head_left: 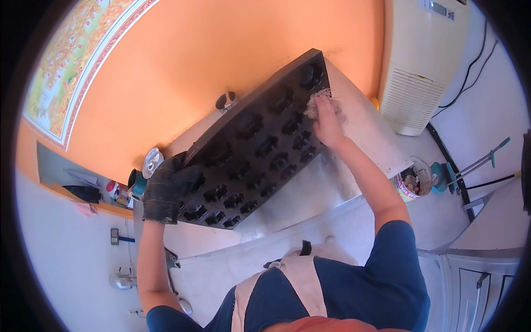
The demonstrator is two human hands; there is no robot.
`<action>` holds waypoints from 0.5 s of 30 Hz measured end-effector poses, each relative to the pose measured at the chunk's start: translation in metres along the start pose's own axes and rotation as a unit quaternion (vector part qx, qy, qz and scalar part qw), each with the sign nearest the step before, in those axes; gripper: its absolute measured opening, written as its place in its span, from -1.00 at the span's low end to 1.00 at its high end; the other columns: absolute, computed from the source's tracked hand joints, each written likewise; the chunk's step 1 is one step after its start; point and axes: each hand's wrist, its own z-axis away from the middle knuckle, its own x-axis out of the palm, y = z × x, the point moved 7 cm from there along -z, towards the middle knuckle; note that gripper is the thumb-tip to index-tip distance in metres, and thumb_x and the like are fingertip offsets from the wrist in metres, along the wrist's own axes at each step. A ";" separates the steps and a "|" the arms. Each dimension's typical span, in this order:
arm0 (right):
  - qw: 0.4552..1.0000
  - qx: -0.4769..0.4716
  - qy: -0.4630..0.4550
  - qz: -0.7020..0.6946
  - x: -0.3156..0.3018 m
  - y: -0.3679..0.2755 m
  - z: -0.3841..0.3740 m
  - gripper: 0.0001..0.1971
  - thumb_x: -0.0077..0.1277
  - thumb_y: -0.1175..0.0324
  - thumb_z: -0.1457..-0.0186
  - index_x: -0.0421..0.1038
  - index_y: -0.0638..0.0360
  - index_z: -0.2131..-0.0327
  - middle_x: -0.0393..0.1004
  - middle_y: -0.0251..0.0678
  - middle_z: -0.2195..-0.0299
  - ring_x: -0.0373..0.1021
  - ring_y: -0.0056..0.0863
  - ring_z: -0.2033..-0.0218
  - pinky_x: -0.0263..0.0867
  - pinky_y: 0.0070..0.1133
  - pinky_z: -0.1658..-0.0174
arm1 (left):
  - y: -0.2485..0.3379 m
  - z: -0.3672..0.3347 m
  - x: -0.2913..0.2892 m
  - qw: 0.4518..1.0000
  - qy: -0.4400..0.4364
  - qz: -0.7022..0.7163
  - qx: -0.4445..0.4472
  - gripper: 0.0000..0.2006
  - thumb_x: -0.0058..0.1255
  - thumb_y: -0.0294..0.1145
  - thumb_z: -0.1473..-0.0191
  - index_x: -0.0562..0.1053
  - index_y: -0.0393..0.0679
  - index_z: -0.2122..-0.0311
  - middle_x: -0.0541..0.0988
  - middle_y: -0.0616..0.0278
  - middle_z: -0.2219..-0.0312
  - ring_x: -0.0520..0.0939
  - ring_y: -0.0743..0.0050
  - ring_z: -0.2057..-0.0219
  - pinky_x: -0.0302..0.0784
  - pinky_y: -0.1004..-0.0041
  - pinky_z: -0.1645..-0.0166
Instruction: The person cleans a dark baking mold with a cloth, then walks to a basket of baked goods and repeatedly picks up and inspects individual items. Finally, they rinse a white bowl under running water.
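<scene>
Hands first: the left hand [166, 193], in a dark work glove, grips the near-left edge of a black baking mould tray [257, 144] and holds it tilted up off the metal surface [354, 119]. The right hand [327, 124], bare, is closed on a pale wad of scrubbing material [321, 102] pressed against the tray's far-right cavities. Scrubbing of the mould looks to be the step in hand, at the far end of the tray. The next move likely calls for working the wad into the neighbouring cavities while the gloved grip keeps the tray steady.

Outward, a round tub with a red-and-white label [412, 182] stands on the floor at the right, its contents unclear. A tall cream appliance [420, 61] stands far right. A large map-like poster with a red border [77, 55] hangs far left on the orange wall [193, 50].
</scene>
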 end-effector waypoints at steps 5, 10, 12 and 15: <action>0.959 -0.091 -0.081 0.256 -0.010 0.001 0.007 -0.43 -0.05 0.50 0.12 0.24 0.12 -0.08 0.29 -0.20 -0.02 0.28 -0.23 0.02 0.20 -0.32 -0.05 | -0.013 0.003 0.019 0.998 -0.009 0.007 -0.069 -0.62 0.13 -0.33 0.01 0.48 -0.29 0.08 0.60 0.08 0.27 0.58 0.47 0.30 0.50 0.43 0.19; 0.983 0.017 -0.047 0.178 0.004 0.007 -0.010 -0.62 -0.06 0.50 0.10 0.41 0.10 0.11 0.35 -0.23 0.07 0.37 -0.19 0.14 0.37 -0.37 0.18 | -0.013 -0.003 -0.001 0.996 0.020 0.058 -0.062 -0.63 0.13 -0.29 0.01 0.49 -0.26 0.09 0.59 0.02 0.29 0.60 0.31 0.30 0.49 0.42 0.17; 0.982 0.100 -0.117 0.106 0.006 0.013 -0.013 -0.62 -0.03 0.52 0.14 0.43 0.11 0.14 0.37 -0.17 0.12 0.37 -0.15 0.16 0.36 -0.38 0.14 | -0.007 -0.003 -0.001 0.999 0.026 -0.017 0.009 -0.63 0.14 -0.33 0.01 0.49 -0.28 0.09 0.59 0.01 0.26 0.60 0.34 0.30 0.49 0.43 0.17; 0.930 0.140 -0.340 0.003 0.018 0.024 0.000 -0.58 -0.06 0.56 0.16 0.42 0.12 0.11 0.36 -0.06 0.13 0.37 -0.09 0.13 0.32 -0.38 0.05 | 0.000 0.010 -0.004 0.961 0.059 -0.191 0.190 -0.65 0.13 -0.33 -0.01 0.49 -0.28 0.10 0.60 0.05 0.28 0.59 0.34 0.30 0.49 0.43 0.16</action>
